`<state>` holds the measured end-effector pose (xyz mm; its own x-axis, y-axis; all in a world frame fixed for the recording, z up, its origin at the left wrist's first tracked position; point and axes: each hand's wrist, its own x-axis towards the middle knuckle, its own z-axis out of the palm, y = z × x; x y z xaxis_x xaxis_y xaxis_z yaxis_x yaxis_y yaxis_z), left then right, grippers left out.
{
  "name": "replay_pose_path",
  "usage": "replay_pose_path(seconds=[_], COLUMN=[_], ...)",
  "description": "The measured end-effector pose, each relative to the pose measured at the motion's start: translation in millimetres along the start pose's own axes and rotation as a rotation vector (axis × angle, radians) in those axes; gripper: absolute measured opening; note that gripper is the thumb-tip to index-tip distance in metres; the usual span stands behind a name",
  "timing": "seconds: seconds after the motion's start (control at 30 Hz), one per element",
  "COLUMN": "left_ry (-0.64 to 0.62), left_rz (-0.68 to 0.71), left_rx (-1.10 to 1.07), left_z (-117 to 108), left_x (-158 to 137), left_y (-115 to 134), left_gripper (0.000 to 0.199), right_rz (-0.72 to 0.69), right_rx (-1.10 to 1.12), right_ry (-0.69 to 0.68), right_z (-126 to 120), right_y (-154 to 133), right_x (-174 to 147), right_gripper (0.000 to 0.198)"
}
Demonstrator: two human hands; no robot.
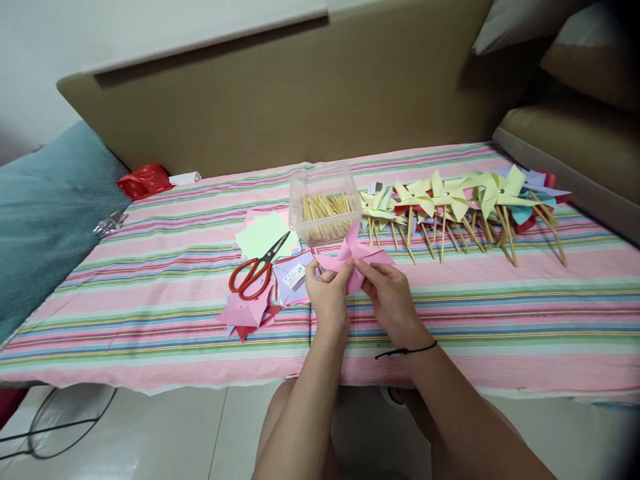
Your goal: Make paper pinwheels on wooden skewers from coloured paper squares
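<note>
A pink paper pinwheel (356, 252) is held between my two hands, its folded blades spread out. My left hand (327, 288) pinches it near the centre from the left. From the right, my right hand (387, 290) pinches it with thumb and fingers near the same spot. What lies under my fingertips is hidden. Just behind the pinwheel stands a clear plastic box (325, 175) with many short wooden sticks (326, 210). Red-handled scissors (257, 268) lie left of my hands, partly over a stack of pale green paper (265, 233).
Finished pinwheels (450, 197) on sticks lie in a row at the right. Purple paper squares (295, 277) and pink paper pieces (246, 308) lie to the left. A red plastic bag (145, 181) is at the back left. Striped cloth (165, 320) covers the surface, against a brown backrest (280, 100).
</note>
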<state>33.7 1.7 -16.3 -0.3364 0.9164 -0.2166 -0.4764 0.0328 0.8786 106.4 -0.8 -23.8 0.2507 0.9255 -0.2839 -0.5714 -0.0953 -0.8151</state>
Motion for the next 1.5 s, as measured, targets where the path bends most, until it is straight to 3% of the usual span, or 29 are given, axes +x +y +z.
replay_pose_path(seconds=[0.33, 0.77, 1.0, 1.2, 1.5], left_ry=[-0.05, -0.042, -0.194, -0.383, -0.389], left_rz=[-0.02, -0.02, -0.055, -0.103, -0.08], left_rx=[0.012, 0.049, 0.203, 0.331, 0.411], left_z=[0.3, 0.9, -12.0, -27.2, -27.4], left_x=[1.4, 0.9, 8.2, 18.4, 16.8], left_y=[-0.5, -1.6, 13.8, 21.0, 21.1], left_gripper=[0.052, 0.06, 0.06, 0.066, 0.059], right_rz=[0.068, 0.069, 0.125, 0.151, 0.195], right_rx=[0.088, 0.027, -0.134, -0.357, -0.465], right_ry=[-0.016, 0.033, -0.137, -0.193, -0.298], right_z=[-4.1, -4.5, -20.1, -34.9, -37.0], right_y=[-2.2, -0.9, -14.2, -21.5, -19.4], right_x=[3.2, 4.9, 13.0, 18.6, 17.6], right_gripper=[0.016, 0.017, 0.019, 0.026, 0.024])
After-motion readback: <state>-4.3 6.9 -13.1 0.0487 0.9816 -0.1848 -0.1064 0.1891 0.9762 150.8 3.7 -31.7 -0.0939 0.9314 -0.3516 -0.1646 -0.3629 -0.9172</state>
